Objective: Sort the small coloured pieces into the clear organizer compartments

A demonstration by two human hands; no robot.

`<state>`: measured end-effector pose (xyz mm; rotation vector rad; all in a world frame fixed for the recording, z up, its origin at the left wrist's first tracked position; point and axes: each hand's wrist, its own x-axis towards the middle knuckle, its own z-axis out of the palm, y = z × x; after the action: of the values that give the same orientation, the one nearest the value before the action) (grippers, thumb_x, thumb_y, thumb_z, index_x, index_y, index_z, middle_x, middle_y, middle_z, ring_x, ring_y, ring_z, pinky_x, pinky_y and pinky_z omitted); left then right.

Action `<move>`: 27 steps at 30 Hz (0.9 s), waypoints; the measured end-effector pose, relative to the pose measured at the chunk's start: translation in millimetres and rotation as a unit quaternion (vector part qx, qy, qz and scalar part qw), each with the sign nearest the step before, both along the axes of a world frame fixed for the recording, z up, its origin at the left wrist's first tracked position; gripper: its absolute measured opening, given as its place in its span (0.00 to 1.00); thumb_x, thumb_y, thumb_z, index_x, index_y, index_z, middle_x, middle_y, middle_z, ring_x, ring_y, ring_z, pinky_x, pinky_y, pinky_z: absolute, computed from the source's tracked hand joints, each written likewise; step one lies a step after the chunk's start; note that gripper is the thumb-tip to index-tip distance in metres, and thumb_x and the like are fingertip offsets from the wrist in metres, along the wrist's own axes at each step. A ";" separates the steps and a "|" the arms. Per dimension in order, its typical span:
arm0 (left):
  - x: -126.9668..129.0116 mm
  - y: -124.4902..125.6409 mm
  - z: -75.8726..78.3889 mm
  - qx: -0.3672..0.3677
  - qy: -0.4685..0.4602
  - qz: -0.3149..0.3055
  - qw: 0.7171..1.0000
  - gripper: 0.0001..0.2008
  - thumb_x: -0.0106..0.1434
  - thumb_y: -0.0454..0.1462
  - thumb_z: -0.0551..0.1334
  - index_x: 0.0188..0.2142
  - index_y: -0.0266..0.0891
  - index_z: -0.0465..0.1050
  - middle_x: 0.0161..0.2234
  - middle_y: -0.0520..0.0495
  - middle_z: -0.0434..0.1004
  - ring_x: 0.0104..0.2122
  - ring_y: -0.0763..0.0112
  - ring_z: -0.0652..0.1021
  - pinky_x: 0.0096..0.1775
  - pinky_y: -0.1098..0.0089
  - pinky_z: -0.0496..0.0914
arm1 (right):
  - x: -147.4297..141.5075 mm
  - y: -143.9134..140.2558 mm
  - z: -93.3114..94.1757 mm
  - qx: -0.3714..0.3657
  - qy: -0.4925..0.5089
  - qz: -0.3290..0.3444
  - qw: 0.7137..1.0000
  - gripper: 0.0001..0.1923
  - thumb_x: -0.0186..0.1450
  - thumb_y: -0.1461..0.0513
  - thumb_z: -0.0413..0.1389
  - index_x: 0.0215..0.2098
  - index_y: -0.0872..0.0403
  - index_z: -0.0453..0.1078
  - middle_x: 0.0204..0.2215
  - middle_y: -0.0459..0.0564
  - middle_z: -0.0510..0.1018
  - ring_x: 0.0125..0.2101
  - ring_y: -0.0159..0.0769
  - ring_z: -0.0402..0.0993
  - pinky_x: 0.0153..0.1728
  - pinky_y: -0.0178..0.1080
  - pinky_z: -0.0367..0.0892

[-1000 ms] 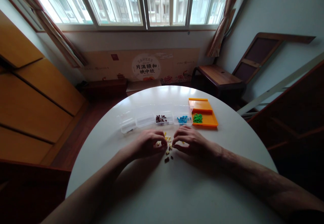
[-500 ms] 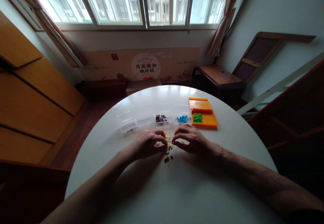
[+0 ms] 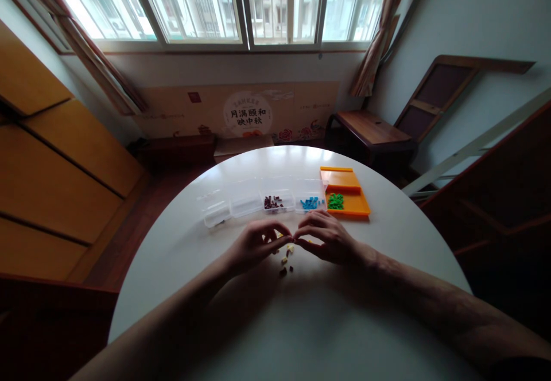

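My left hand and my right hand meet fingertip to fingertip over the middle of the white table. Both are closed in a pinch; what sits between the fingertips is too small to make out, though a dark speck shows by the right one. Beneath and between them lie several small pale yellow pieces, partly hidden by the fingers. Two dark brown pieces rest on the tabletop just nearer to me.
Beyond my hands stand clear plastic boxes with raised lids, one with dark brown pieces, one with blue pieces. An orange tray holds green pieces. The round white table has a wooden chair behind it.
My left hand has moved right and its fingertips have come up against those of my right hand, covering more yellow pieces. The right hand has barely moved.
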<state>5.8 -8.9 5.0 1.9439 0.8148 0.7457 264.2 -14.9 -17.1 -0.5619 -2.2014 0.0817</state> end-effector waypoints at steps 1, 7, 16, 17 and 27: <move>0.9 -0.1 -0.4 -0.015 -0.014 0.002 1.000 0.14 0.72 0.46 0.70 0.42 0.36 0.84 0.28 0.49 0.81 0.26 0.75 0.76 0.30 0.75 0.68 | 0.1 0.1 0.0 0.003 0.002 0.000 1.000 0.02 0.76 0.61 0.63 0.45 0.51 0.77 0.37 0.49 0.82 0.39 0.37 0.78 0.45 0.43 0.70; 4.6 -0.8 -1.2 -0.023 -0.044 0.018 0.999 0.14 0.68 0.46 0.73 0.41 0.36 0.85 0.29 0.48 0.83 0.25 0.76 0.76 0.29 0.75 0.69 | 0.9 1.2 -1.3 -0.002 0.000 -0.007 1.000 0.02 0.76 0.61 0.62 0.45 0.50 0.77 0.37 0.49 0.82 0.39 0.38 0.79 0.45 0.43 0.71; -0.6 8.4 -3.4 0.082 -0.030 0.133 0.987 0.11 0.68 0.43 0.73 0.38 0.37 0.85 0.33 0.47 0.85 0.25 0.77 0.73 0.26 0.76 0.67 | -0.3 -0.7 -1.6 -0.021 0.017 -0.012 1.000 0.05 0.75 0.59 0.63 0.47 0.51 0.74 0.40 0.51 0.84 0.41 0.41 0.79 0.46 0.45 0.71; -3.1 12.6 -3.7 0.103 -0.027 0.161 0.981 0.10 0.68 0.43 0.72 0.38 0.37 0.85 0.33 0.47 0.85 0.25 0.77 0.72 0.26 0.76 0.67 | -0.8 -0.8 -1.3 -0.024 0.017 -0.012 0.999 0.05 0.75 0.59 0.63 0.47 0.51 0.74 0.40 0.51 0.84 0.41 0.41 0.79 0.46 0.45 0.71; -15.1 39.9 -18.3 0.201 0.042 0.318 0.926 0.08 0.69 0.44 0.71 0.40 0.45 0.88 0.27 0.54 0.85 0.19 0.77 0.69 0.24 0.75 0.64 | -5.2 -1.5 1.7 -0.058 -0.009 0.010 0.998 0.02 0.74 0.64 0.60 0.43 0.50 0.75 0.38 0.49 0.83 0.39 0.39 0.78 0.46 0.45 0.71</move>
<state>-9.4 31.0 -13.3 2.0817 1.4746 1.2988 259.0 -16.4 -15.4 -0.6071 -2.2307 0.2159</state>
